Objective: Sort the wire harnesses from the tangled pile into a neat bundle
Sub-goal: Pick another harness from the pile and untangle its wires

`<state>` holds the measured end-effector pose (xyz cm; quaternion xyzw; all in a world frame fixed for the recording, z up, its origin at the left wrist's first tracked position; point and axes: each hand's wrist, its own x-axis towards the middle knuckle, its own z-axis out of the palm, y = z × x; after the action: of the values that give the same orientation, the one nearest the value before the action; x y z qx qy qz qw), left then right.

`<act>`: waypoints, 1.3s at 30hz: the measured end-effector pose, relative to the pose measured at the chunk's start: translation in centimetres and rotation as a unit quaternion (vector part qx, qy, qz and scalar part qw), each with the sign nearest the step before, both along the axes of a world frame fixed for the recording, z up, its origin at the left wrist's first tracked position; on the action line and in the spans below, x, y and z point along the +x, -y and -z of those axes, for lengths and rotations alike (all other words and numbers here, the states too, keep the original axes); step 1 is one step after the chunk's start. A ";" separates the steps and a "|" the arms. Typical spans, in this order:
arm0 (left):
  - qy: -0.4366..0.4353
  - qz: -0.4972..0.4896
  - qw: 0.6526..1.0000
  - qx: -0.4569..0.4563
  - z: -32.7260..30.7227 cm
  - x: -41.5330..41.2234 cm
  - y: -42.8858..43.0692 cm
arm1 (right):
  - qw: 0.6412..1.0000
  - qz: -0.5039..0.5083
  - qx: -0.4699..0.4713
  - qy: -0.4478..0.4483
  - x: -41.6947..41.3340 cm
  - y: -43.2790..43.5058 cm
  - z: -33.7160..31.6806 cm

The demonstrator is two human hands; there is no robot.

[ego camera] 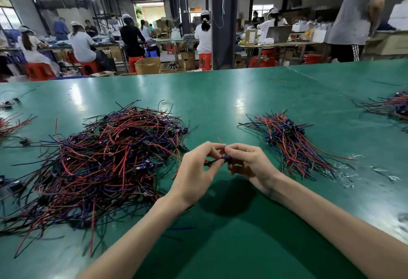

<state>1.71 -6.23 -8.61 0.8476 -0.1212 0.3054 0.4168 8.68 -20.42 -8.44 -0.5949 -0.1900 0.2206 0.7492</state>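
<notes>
A big tangled pile point(103, 161) of red, black and blue wire harnesses lies on the green table point(220, 97) at the left. To the right lies a neater bundle point(289, 144), its blue connectors together at the far end and its wires fanning toward me. Between them, just above the table, my left hand point(196, 172) and my right hand point(249, 166) meet fingertip to fingertip. Both pinch one small harness point(225, 158) with a blue and black connector. Its wires are mostly hidden by my fingers.
More wire piles lie at the far right edge point(393, 106) and the far left edge point(11, 122). Scraps of clear plastic point(344, 177) lie by the bundle. A loose blue wire point(181, 228) lies under my left forearm. Workers sit at benches behind; a person point(357, 13) stands at right.
</notes>
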 end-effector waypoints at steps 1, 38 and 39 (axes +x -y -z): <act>0.001 -0.007 1.000 0.005 0.1 -0.1 0.0 | 1.000 0.001 0.009 -0.010 0.0 0.1 0.0; -0.064 0.000 0.998 -0.012 0.5 -0.4 -0.2 | 0.997 0.019 0.074 -0.008 1.2 1.3 -0.4; -0.067 0.001 0.997 -0.023 0.5 -0.5 -0.2 | 0.997 0.019 0.075 -0.009 1.2 1.2 -0.4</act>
<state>1.24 -6.06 -9.11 0.8560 -0.0863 0.2506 0.4439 9.86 -21.61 -8.02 -0.5388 -0.1882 0.1964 0.7973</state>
